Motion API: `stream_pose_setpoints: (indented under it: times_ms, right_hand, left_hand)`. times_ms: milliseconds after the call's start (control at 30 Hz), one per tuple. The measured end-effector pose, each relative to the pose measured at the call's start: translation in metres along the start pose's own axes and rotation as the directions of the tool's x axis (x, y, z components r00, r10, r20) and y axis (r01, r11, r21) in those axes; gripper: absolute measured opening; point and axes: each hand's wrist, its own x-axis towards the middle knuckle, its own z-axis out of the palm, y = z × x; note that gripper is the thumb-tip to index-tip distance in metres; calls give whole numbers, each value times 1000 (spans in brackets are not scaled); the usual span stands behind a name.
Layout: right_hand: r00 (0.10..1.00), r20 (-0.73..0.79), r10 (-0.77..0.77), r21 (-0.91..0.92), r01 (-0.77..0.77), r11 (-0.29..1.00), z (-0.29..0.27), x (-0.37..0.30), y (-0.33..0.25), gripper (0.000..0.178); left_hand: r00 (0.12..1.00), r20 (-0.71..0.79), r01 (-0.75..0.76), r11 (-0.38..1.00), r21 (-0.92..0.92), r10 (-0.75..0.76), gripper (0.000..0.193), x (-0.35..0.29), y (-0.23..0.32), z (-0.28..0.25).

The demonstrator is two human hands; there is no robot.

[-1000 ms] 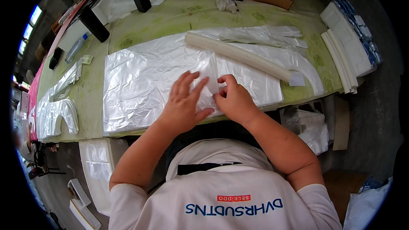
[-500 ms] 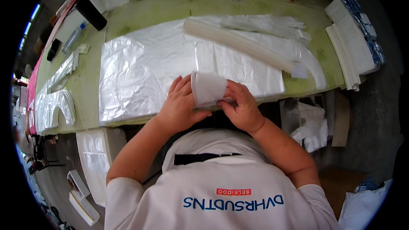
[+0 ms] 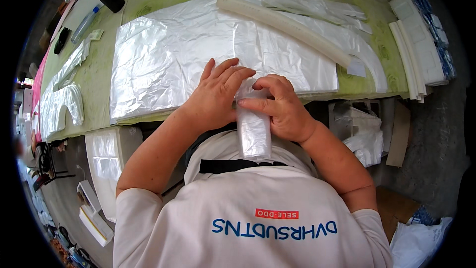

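Observation:
A narrow, folded bundle of clear plastic film (image 3: pixel 255 136) lies lengthwise between my hands, its near end close to my waist. My right hand (image 3: pixel 290 111) is closed on it, with the thumb laid across the top and the fingers bent at the far end. On the other side my left hand (image 3: pixel 213 94) is open, fingers stretched out and spread, the fingertips near the bundle's far end. Its thumb is partly hidden beside the bundle. Beyond both hands a wide stack of clear plastic sheets (image 3: pixel 163 64) covers the table's near side.
A long whitish tube (image 3: pixel 282 27) lies slantwise on the sheets. Cut plastic pieces (image 3: pixel 67 106) and a bottle (image 3: pixel 85 25) are on the left of the green-covered table (image 3: pixel 101 77). White packs (image 3: pixel 416 34) stand at the right edge. Below, a bin holds plastic scraps (image 3: pixel 364 141).
The whitish folded piece held between both hands is now seen as a long clear bundle pointing toward my body. My left fingers have straightened and spread; my right thumb has moved over the bundle.

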Motion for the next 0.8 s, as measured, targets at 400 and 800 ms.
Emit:
stream_pose_setpoints:
  times_ms: [400, 800]
  right_hand:
    - [989, -140, 53, -21, -57, 998, 6, -2, -3, 22]
    - [966, -252, 59, -13, -65, 998, 18, -4, -2, 26]
  left_hand:
    - [971, -238, -31, 998, -59, 16, 73, -5, 14, -2]
    - [926, -345, -143, 988, 58, 154, 19, -15, 1, 20]
